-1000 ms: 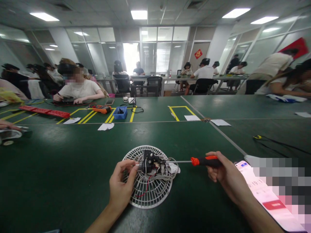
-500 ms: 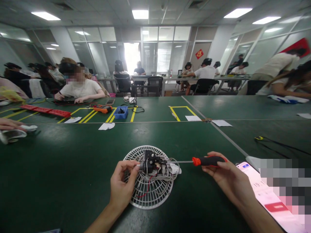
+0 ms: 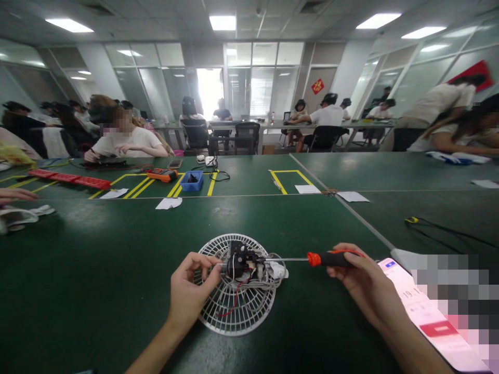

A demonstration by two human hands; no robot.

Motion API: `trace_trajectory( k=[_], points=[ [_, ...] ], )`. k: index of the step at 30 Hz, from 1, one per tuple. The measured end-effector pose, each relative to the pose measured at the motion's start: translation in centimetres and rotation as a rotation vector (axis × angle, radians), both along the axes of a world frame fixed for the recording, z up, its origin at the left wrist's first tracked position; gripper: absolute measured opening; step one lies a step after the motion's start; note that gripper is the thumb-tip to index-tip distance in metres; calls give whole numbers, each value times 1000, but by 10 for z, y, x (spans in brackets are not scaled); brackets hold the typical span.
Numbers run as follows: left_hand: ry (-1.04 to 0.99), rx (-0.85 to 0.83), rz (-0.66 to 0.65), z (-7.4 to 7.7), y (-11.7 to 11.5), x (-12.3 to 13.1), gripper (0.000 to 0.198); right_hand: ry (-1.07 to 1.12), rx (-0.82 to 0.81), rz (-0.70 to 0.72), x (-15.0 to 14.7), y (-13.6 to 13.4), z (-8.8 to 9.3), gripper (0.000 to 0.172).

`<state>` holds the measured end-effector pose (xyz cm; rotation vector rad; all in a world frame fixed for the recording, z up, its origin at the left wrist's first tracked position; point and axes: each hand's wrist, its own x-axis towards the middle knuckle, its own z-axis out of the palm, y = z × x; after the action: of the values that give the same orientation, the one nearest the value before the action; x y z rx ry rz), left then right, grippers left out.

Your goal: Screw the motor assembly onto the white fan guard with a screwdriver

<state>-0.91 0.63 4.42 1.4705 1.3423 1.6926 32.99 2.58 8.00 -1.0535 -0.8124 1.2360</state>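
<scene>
In my right hand (image 3: pixel 356 272) is a screwdriver (image 3: pixel 331 258) with a black and red handle. Its shaft lies level and points left, the tip reaching the black mechanism; whether it sits in a screw is too small to tell. My left hand (image 3: pixel 193 288) pinches the short metal shaft at the left end of the fan motor assembly (image 3: pixel 239 262). That assembly, black with grey cables and a red wire, rests on a round white fan grille (image 3: pixel 241 319) lying flat on the green table.
A lit phone (image 3: pixel 424 311) lies beside my right forearm. Farther off are a blue bin (image 3: pixel 192 181), an orange multimeter (image 3: pixel 162 175), red trays (image 3: pixel 70 179) and paper slips (image 3: pixel 169 203). A black cord (image 3: pixel 448 234) lies at right. Co-workers sit around other parts of the tables.
The view has shifted slightly. My left thumb and fingers have moved a little at the metal shaft; the screwdriver keeps nearly the same pose. Across the table, a co-worker's hand has lifted.
</scene>
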Motion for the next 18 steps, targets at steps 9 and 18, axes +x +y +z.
trace_trajectory(
  k=[9, 18],
  points=[
    [-21, -78, -36, 9, 2, 0, 19, 104, -13, 43, 2, -2, -1, 30],
    [-16, -49, -50, 2, 0, -4, 11, -77, -68, 21, 4, 2, -1, 37]
  ],
)
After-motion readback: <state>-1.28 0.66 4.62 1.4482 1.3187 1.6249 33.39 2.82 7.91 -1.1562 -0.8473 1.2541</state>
